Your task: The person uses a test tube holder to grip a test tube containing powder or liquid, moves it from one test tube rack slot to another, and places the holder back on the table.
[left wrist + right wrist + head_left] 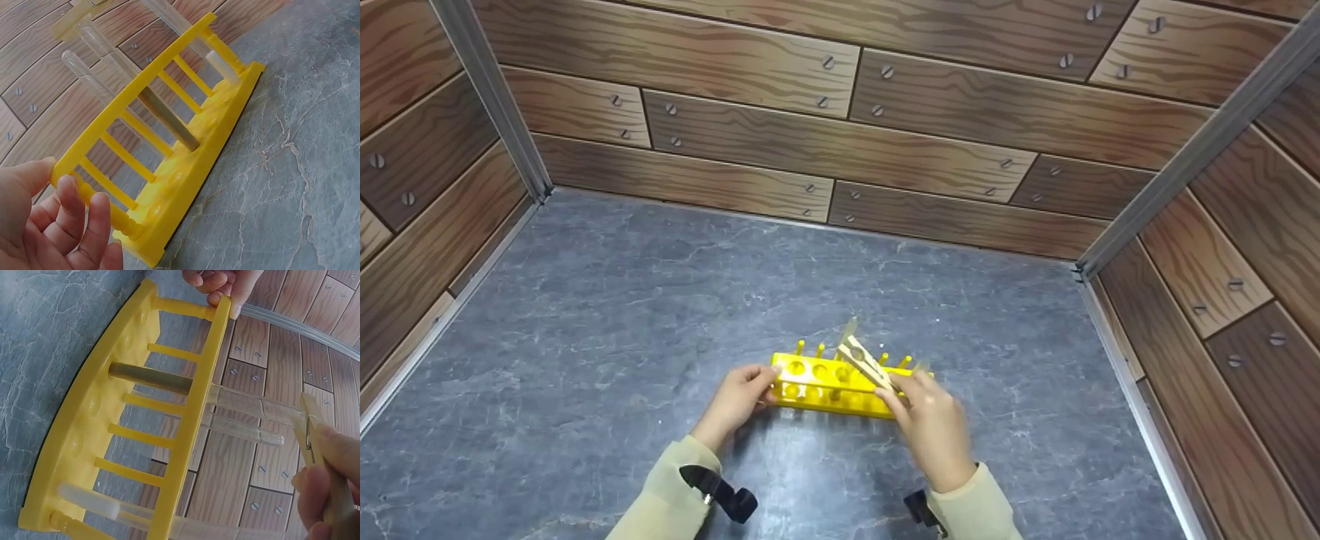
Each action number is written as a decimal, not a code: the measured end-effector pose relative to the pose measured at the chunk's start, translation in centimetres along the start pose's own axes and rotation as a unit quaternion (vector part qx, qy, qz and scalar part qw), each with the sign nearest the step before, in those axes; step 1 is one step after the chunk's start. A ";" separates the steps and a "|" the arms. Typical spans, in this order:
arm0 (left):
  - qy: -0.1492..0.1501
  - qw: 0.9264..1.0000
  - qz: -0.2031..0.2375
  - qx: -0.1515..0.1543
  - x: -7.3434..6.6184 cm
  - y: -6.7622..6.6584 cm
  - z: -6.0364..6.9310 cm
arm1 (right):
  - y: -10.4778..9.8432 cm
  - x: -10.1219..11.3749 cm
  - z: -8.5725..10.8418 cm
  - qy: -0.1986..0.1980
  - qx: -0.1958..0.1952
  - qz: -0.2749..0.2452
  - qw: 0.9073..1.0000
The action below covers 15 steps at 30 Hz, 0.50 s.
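Note:
A yellow test tube rack (840, 407) stands on the grey marbled surface. My left hand (737, 395) pinches the left end of its top bar between thumb and fingers. My right hand (939, 420) grips a wooden test tube clamp (309, 430), whose far end is at the mouth of a test tube (152, 378) with grey-brown contents. Whether the clamp bites on the glass I cannot tell. That tube stands in the rack. Beside it a clear tube (244, 428) shows its rounded end up. Another tube, with white contents (221, 67), stands near the rack's right end.
Wood-patterned panels (840, 142) enclose the surface at the back and both sides, with metal strips (1155, 165) at the corners. Several thin yellow pegs (800, 348) rise along the rack's back. Black straps (718, 491) sit on both sleeves.

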<state>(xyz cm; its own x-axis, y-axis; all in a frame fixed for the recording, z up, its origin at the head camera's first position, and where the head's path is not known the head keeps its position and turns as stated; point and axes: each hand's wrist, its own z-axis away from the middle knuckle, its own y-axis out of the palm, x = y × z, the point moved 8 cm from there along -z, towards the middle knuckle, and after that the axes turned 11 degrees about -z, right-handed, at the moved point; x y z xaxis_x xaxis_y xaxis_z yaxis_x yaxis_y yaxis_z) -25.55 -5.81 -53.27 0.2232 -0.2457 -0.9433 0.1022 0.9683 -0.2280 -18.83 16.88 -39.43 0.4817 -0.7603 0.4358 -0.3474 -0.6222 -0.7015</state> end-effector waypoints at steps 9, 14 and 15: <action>0.000 1.000 -0.004 -0.002 0.0 0.0 0.0 | 0.3 -0.2 0.1 0.011 0.013 0.008 1.000; 0.007 1.000 -0.005 0.003 0.0 0.0 0.0 | 0.6 -0.4 0.2 0.012 0.016 0.011 1.000; 0.009 1.000 -0.005 0.004 -0.4 -0.1 0.4 | 0.6 -0.5 0.2 0.013 0.016 0.010 1.000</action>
<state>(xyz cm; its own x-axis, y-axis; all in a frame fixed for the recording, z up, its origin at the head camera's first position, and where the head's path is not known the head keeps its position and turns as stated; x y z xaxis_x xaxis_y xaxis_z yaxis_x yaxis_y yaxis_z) -25.30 -5.81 -52.81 0.2047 -0.2549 -0.9450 0.1123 0.9652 -0.2360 -19.12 16.88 -40.16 0.4537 -0.7777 0.4353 -0.3303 -0.6003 -0.7284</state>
